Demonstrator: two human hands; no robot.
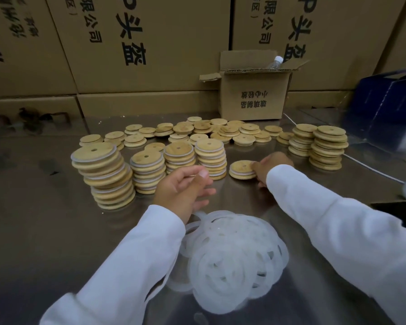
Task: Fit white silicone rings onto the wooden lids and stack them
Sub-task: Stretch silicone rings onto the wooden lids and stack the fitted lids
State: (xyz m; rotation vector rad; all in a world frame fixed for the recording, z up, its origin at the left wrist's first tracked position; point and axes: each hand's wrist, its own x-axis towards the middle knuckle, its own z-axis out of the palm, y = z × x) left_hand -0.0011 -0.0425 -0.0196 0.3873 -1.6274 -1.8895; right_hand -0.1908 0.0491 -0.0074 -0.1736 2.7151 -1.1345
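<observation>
Fingers (256, 167) of the right hand (273, 166) curl on the rim of a short stack of lids (240, 170) on the steel table (45, 219). The left hand (183, 190) hovers beside it, thumb against curled fingers; whether it holds something I cannot tell. White silicone rings (234, 261) lie heaped between the sleeves.

Right hand (271, 166) gripping lids (242, 170) (ringed), rings (234, 261) heaped

The small open box (253, 97) reads 玻璃制品 小心轻放 upside down; the big cartons (131, 43) show 头盔 and 限公司.
</observation>
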